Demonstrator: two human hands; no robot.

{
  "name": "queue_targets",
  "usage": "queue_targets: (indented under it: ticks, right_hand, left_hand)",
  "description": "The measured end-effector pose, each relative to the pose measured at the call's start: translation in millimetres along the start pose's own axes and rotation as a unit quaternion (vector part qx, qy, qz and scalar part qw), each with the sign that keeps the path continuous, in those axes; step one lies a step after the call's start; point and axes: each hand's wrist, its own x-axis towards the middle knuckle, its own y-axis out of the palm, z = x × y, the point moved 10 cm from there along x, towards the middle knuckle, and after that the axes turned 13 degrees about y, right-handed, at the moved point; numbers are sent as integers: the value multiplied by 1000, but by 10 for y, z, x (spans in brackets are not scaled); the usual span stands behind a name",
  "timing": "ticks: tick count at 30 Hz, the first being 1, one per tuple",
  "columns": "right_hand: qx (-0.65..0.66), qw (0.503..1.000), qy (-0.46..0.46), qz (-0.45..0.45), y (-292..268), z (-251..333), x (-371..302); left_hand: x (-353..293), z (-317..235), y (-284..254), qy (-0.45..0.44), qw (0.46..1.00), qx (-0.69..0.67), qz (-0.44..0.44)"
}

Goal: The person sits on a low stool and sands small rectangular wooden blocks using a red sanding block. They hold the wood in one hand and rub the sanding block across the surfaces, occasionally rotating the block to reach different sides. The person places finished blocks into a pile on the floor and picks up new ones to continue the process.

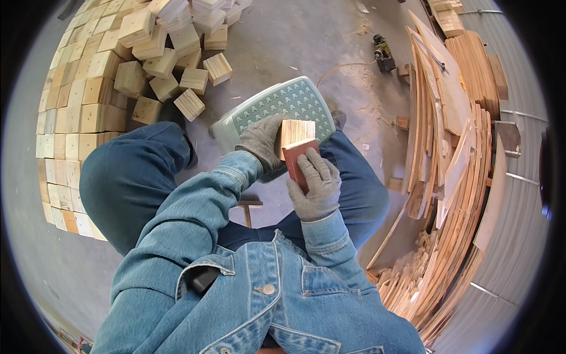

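Note:
My gloved left hand is closed around the left side of a pale wooden block, holding it over the green step stool between my knees. In my right hand, also in a grey knit glove, is a flat reddish-brown sanding block. Its fingers lie across the sanding block's broad face, and the far end of it meets the near side of the wooden block. The underside of the wooden block is hidden by my hands.
Stacked wooden blocks form a wall at the left, with several loose blocks heaped beside it. A cordless drill rests on the floor at the far right. Long boards and plywood strips lean along the right.

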Motion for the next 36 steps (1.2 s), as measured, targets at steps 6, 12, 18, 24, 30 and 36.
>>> queue_targets:
  ticks: [6,12,18,24,30,36]
  right_hand:
    - [-3,1000,-7,1,35,-139,514]
    - [-55,955,176,232,618,-745,1848]
    - [-24,967,167,189,296,-759,1800]
    - [128,962,211,119,230,-1308,889]
    - [309,862,387,108,511,-1613,81]
    - [371,827,403,126,599,-1510,265]
  left_hand:
    - [-8,51,8,-7,1000,-25,10]
    - [3,6,31,25,998,19,-48]
    - [-36,63,-2,23,997,35,-57]
    - [-28,95,32,18,999,31,-29]
    - [-70,19,-2,-16,1000,20,-19]
    - [-133,256,-27,-39,998,-25,-42]
